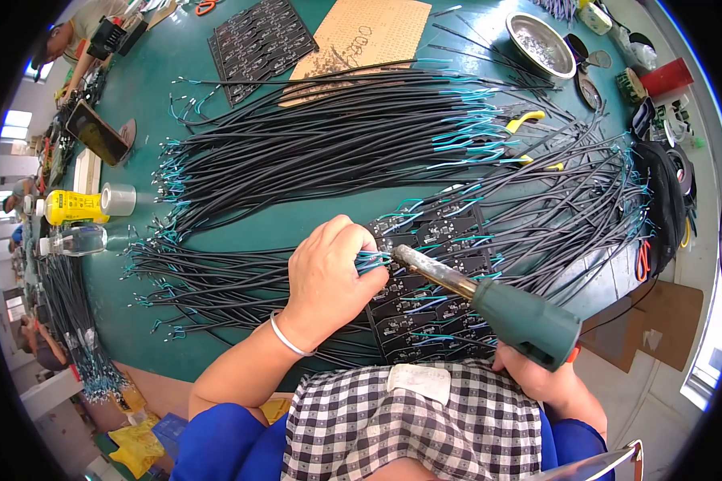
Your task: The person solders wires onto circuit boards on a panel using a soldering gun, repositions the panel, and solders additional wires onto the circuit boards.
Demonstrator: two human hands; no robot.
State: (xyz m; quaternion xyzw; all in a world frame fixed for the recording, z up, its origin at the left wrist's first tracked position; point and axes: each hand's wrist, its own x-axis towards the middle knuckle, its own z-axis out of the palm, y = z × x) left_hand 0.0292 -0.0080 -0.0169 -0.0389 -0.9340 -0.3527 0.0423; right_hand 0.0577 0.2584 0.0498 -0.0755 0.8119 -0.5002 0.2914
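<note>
Left hand [333, 268] – pinched on thin blue wires [369, 258] over black board's [391, 327] left side | some board spots have wires, many cables [313, 132] seem left: maybe part done | soldering iron [529, 321], tip near wires | right hand [539, 377] – looks wrapped round its handle | yellow bottle [74, 207] has print, tan card [377, 32] has pen marks

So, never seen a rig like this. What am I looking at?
No machine: it's one wide fisheye picture from a camera on the worker's head, looking down, so straight edges bend. The bare hands are the worker's own. The left hand pinches teal wires; the right hand holds a green tool whose metal barrel reaches toward them. Below are black circuit boards. Bundled black cables and a metal bowl lie on the green table.
</note>
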